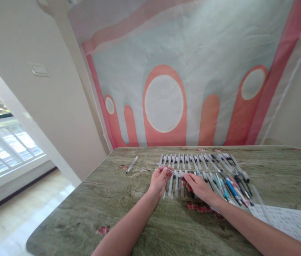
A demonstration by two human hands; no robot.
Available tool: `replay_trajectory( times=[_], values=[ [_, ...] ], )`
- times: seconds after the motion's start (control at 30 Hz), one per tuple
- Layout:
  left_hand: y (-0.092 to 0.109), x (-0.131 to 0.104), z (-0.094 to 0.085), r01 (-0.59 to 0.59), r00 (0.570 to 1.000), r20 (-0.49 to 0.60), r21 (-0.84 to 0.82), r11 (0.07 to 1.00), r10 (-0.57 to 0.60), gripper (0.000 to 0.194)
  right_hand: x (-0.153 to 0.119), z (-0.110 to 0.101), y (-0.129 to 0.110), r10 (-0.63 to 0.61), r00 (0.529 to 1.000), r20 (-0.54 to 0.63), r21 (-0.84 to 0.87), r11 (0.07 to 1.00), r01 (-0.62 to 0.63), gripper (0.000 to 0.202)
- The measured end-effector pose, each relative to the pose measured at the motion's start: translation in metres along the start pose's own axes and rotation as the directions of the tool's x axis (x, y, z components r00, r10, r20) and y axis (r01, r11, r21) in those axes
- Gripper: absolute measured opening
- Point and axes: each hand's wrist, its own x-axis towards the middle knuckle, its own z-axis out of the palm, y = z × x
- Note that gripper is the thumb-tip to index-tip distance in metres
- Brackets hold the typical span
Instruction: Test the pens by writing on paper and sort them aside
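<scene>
Both of my hands hold one slim clear pen [172, 171] in the air, tilted down to the right. My left hand [159, 180] is closed on its left part. My right hand [194, 184] pinches its right end, where a dark part shows. Behind and beneath them several clear pens [182, 161] with dark grips lie side by side in a back row, and a front row of pens [176, 185] is partly hidden by my hands. A single clear pen [132, 164] lies apart at the left.
Several coloured pens [233, 191] lie at the right of the rows. A printed sheet [294, 224] rests on the green wood-patterned table [86, 209] at the right edge, with a clear strip [262, 202] beside it. A patterned sheet [220, 71] hangs behind the table.
</scene>
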Motion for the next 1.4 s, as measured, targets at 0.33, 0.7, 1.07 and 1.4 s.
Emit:
replay_trajectory(
  times=[0.33,0.7,1.07,1.4],
  values=[
    [0.0004,-0.001,0.0006,-0.016,1.0,0.003,0.015,1.0,0.016,0.028,0.0004,-0.0017,0.0004,-0.042,0.999,-0.025,-0.023,0.999,0.041,0.039],
    [0.0057,-0.0034,0.0055,-0.019,1.0,0.0,-0.016,1.0,0.019,0.025,-0.0002,-0.0008,-0.0004,-0.062,0.998,-0.007,0.007,0.998,0.062,0.034],
    [0.0034,-0.004,0.0058,-0.032,0.999,-0.004,-0.032,0.999,0.032,0.024,0.0008,-0.0025,-0.0027,-0.056,0.998,-0.036,0.023,0.998,0.057,0.034],
    [0.0034,-0.0048,0.0077,-0.03,0.999,-0.019,-0.058,0.998,0.029,0.025,0.0001,-0.0029,-0.0032,-0.056,0.998,-0.026,0.029,0.998,0.057,0.034]
  ],
)
